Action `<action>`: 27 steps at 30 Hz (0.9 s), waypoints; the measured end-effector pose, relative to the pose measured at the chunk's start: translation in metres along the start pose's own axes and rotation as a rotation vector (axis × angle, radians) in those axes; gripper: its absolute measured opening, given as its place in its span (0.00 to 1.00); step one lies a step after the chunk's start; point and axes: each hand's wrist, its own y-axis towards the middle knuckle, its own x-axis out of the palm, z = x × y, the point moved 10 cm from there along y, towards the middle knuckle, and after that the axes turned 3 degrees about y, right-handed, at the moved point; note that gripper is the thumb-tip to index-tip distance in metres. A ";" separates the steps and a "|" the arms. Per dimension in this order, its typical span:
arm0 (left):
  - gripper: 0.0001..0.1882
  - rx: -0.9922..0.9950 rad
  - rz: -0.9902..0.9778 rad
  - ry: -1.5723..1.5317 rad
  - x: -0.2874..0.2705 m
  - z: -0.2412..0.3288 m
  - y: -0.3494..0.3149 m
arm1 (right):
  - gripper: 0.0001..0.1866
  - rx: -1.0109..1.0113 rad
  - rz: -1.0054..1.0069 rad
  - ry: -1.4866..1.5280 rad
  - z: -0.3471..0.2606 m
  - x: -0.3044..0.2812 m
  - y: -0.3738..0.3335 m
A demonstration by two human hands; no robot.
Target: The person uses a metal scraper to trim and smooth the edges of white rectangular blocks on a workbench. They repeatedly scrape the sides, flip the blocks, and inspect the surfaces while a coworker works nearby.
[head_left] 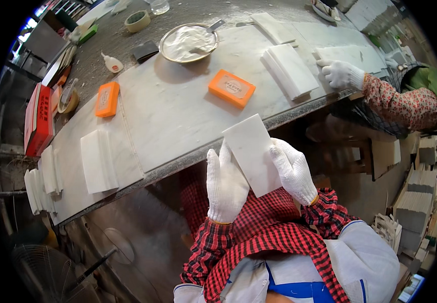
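Observation:
A thin white rectangular stone tile [255, 155] is held up tilted in front of me, just off the table's near edge. My right hand [293, 170], in a white knitted glove, grips its right edge, thumb on the upper face and the other fingers partly hidden. Along the tile's left edge is my gloved left hand [227, 188], fingers stretched out and apart; whether it touches the tile I cannot tell. Beyond the tile, an orange block with a pale label [232, 89] lies on the marble-topped table [173, 126].
White tile stacks stand at right [291, 71] and left [97, 161]. A metal bowl of white paste [188, 43], a second orange block [107, 99], a small white bottle [112, 63] and a tape roll [137, 21] are on the table. A co-worker's gloved hand [342, 74] rests at right.

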 end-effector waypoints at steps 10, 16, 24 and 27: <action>0.45 -0.010 0.051 -0.099 -0.007 -0.003 0.004 | 0.22 -0.003 -0.011 0.000 0.001 0.005 0.008; 0.45 -0.028 0.041 -0.128 -0.011 -0.006 0.006 | 0.24 -0.019 -0.052 -0.029 -0.002 0.004 0.006; 0.45 -0.030 0.062 -0.166 -0.014 -0.009 0.009 | 0.27 0.002 -0.051 -0.131 -0.010 -0.004 0.002; 0.46 -0.005 0.060 -0.151 -0.012 -0.007 0.010 | 0.35 0.156 -0.073 -0.070 -0.004 -0.001 -0.003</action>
